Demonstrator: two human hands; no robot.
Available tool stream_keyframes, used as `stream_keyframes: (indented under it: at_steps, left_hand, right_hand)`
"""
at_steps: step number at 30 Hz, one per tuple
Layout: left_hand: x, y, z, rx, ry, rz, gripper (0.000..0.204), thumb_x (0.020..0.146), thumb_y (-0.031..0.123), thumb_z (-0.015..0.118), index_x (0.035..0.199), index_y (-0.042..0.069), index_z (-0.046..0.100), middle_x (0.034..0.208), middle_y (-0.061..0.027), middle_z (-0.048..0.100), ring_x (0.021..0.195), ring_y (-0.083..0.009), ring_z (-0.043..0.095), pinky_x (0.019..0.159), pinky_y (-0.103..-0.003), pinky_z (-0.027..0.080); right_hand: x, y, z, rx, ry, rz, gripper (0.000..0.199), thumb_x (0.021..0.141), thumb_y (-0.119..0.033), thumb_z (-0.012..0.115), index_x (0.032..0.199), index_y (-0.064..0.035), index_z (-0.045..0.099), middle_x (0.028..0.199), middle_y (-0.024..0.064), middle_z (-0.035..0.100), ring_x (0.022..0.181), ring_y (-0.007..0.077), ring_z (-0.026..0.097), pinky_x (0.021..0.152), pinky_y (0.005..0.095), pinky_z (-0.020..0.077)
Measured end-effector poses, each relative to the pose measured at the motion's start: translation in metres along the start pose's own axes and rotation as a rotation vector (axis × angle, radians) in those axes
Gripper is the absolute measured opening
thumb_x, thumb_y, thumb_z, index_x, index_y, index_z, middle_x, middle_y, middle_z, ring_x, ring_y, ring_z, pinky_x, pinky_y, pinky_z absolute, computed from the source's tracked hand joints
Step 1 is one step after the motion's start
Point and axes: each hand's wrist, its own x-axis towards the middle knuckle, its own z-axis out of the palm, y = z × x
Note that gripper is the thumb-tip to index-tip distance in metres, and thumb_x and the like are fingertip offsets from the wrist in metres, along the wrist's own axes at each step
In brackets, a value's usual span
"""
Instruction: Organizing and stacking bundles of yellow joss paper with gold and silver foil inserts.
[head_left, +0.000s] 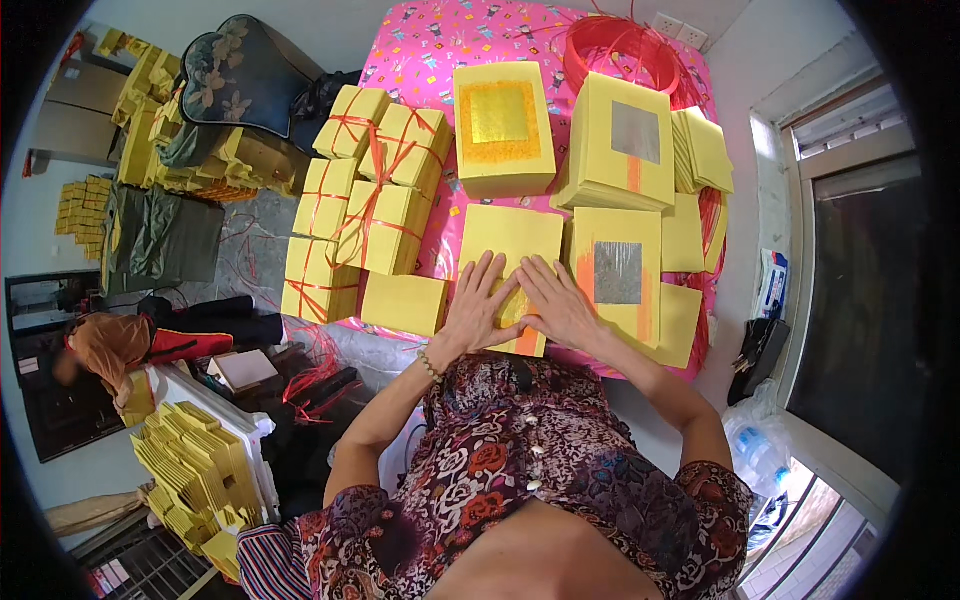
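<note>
Far left, I saw another person [110, 345] crouched on the floor, with loose yellow sheets [195, 470] piled near. On the pink table [420, 50] sat bundles [365, 200] of yellow paper tied with red string. My left hand [478, 305] lay flat, fingers spread wide, on a yellow paper stack [510, 245] at the table's near edge; it gripped nothing. My right hand [560, 305] rested just beside it, fingers open, pressing the same stack. Right of them lay a sheet with a silver square [618, 272], and farther back a gold-square stack [503, 128] and red string coil [620, 45].
</note>
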Motion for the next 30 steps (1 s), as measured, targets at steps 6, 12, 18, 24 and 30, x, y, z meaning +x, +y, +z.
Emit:
stream_keyframes:
  at_steps: [6,12,18,24,30]
  left_hand:
    - [-0.001,-0.001,0.001,-0.009,-0.01,0.011,0.09,0.084,0.065,0.059,0.154,0.013,0.036,0.156,-0.0232,0.029,0.148,-0.0423,0.02,0.12,-0.056,0.015]
    - [-0.002,0.0,0.0,-0.02,-0.019,0.007,0.091,0.084,0.064,0.059,0.156,0.016,0.031,0.157,-0.0233,0.028,0.148,-0.0423,0.019,0.12,-0.056,0.015]
    - [-0.002,0.0,0.001,-0.005,-0.011,0.0,0.09,0.085,0.063,0.058,0.156,0.016,0.031,0.158,-0.0233,0.027,0.148,-0.0422,0.018,0.12,-0.056,0.016]
    - [-0.002,0.001,0.001,0.002,-0.011,0.001,0.09,0.085,0.064,0.056,0.156,0.015,0.031,0.158,-0.0231,0.027,0.148,-0.042,0.019,0.12,-0.056,0.015]
    - [-0.002,0.0,0.001,0.005,-0.012,0.001,0.089,0.086,0.064,0.055,0.156,0.015,0.031,0.158,-0.023,0.027,0.148,-0.0417,0.019,0.12,-0.056,0.015]
  right_hand:
    - [-0.003,0.001,0.003,-0.002,0.105,-0.002,0.081,0.085,-0.026,0.071,0.149,0.0022,0.031,0.154,0.0233,0.032,0.146,0.0381,0.025,0.119,0.053,0.0207]
    - [-0.009,-0.004,0.003,0.213,0.437,0.442,0.056,0.088,-0.025,0.072,0.128,0.003,0.044,0.118,0.0187,0.048,0.104,0.0314,0.051,0.093,0.0443,0.0427]
    - [-0.008,-0.005,0.008,0.529,0.374,0.71,0.038,0.088,-0.027,0.075,0.107,-0.0017,0.053,0.091,0.0094,0.054,0.071,0.0188,0.055,0.064,0.0341,0.0484]
    - [-0.008,0.012,0.028,0.722,0.475,0.757,0.029,0.089,-0.025,0.075,0.093,-0.0018,0.059,0.074,0.0034,0.058,0.064,0.0128,0.055,0.058,0.031,0.0462]
    - [-0.004,0.013,0.029,0.756,0.453,0.746,0.023,0.092,-0.021,0.072,0.088,-0.0029,0.058,0.07,-0.0014,0.054,0.058,0.0057,0.049,0.049,0.0234,0.0398]
